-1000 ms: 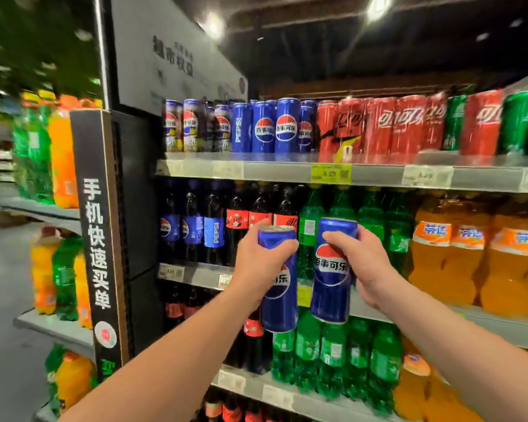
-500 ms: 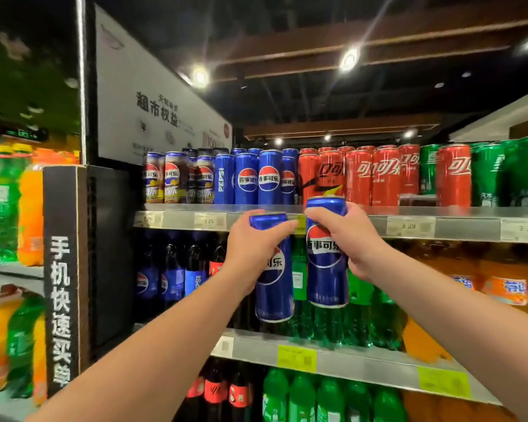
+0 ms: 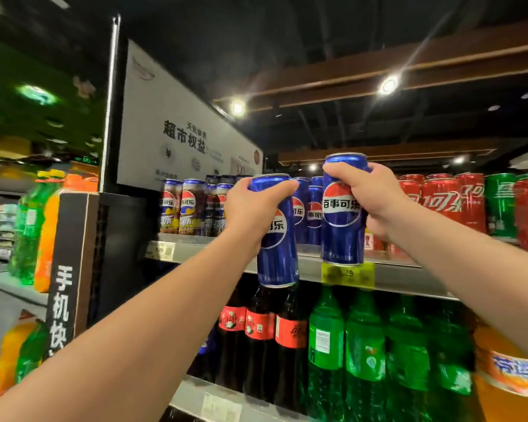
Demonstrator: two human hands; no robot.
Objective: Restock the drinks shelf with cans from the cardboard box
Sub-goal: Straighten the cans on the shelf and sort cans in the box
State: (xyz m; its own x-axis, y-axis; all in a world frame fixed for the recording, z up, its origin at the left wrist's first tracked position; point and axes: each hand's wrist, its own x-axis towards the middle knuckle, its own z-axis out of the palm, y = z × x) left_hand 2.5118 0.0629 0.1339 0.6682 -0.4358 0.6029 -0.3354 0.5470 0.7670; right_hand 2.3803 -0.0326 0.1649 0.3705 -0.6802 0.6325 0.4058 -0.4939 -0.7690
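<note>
My left hand [image 3: 250, 208] grips a tall blue Pepsi can [image 3: 276, 254] near its top, tilted slightly, its base hanging below the top shelf's front edge [image 3: 409, 274]. My right hand [image 3: 375, 193] holds a second blue Pepsi can [image 3: 342, 236] upright, its base level with that shelf edge, in front of the blue cans [image 3: 313, 214] standing there. The cardboard box is out of sight.
On the top shelf stand dark Pepsi cans [image 3: 189, 208] at the left, red cola cans [image 3: 439, 205] and green cans [image 3: 500, 205] at the right. Cola and green bottles [image 3: 326, 339] fill the shelf below. A black sign post [image 3: 70, 269] stands at the left.
Both hands have lifted their cans from the middle-shelf height up to the top shelf; the right can is now higher, at the shelf edge. My view has tilted upward.
</note>
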